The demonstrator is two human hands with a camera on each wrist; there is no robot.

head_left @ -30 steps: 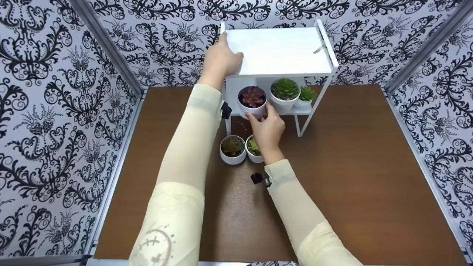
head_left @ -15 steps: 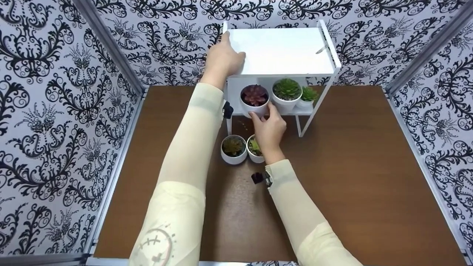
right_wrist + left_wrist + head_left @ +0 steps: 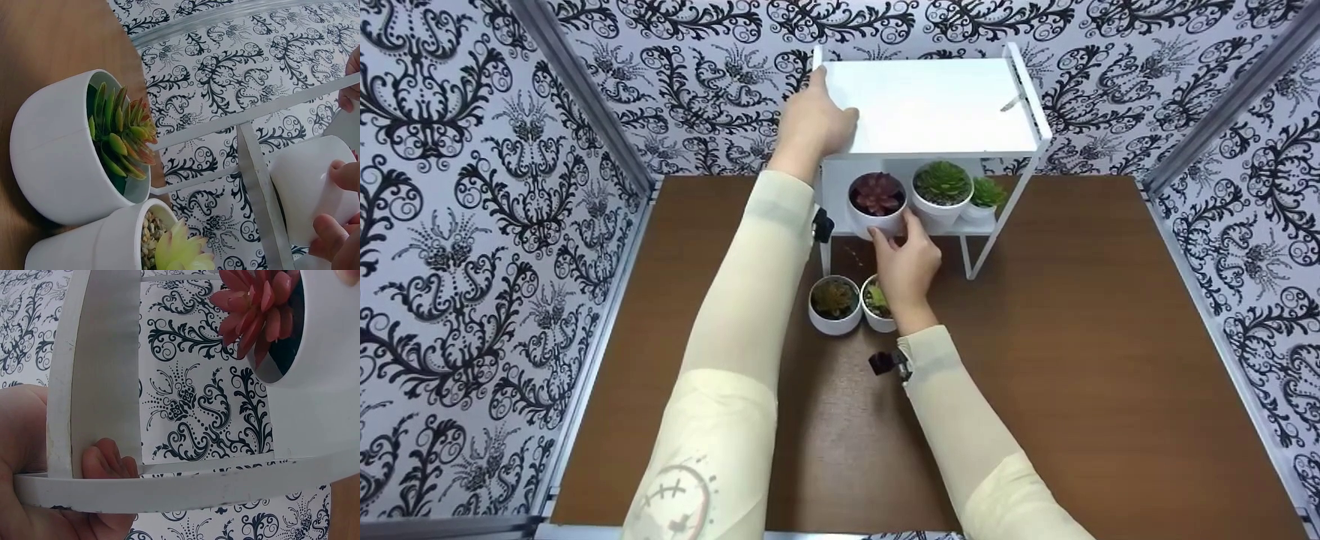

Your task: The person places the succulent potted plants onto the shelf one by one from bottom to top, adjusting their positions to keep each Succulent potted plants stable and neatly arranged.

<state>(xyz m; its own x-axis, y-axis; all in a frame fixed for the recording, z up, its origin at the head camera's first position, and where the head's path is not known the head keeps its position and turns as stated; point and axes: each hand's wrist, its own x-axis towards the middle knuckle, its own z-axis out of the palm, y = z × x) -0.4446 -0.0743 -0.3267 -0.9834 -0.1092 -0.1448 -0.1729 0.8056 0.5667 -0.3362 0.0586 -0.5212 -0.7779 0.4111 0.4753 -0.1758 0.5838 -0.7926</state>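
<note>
A white two-tier shelf rack (image 3: 930, 105) stands at the back of the table. My left hand (image 3: 814, 124) grips its upper left corner; in the left wrist view the fingers (image 3: 107, 461) curl round the frame. With thumb and fingers, my right hand (image 3: 909, 266) holds a white pot with a dark red succulent (image 3: 877, 196) at the lower tier's left part. Whether its base rests fully on the board cannot be made out. Right of it on that tier are a larger potted green succulent (image 3: 942, 184) and a smaller potted green succulent (image 3: 987, 193).
On the brown table (image 3: 1110, 360), before the rack's left leg, stand a white pot with a brownish-green succulent (image 3: 834, 304) and, beside it, a pot with a yellow-green succulent (image 3: 876, 300), partly behind my right hand. Patterned walls (image 3: 495, 225) enclose the table at the back and sides.
The whole view has shifted very slightly. Both hands keep their holds, and the red succulent's pot stays in nearly the same place on the rack.
</note>
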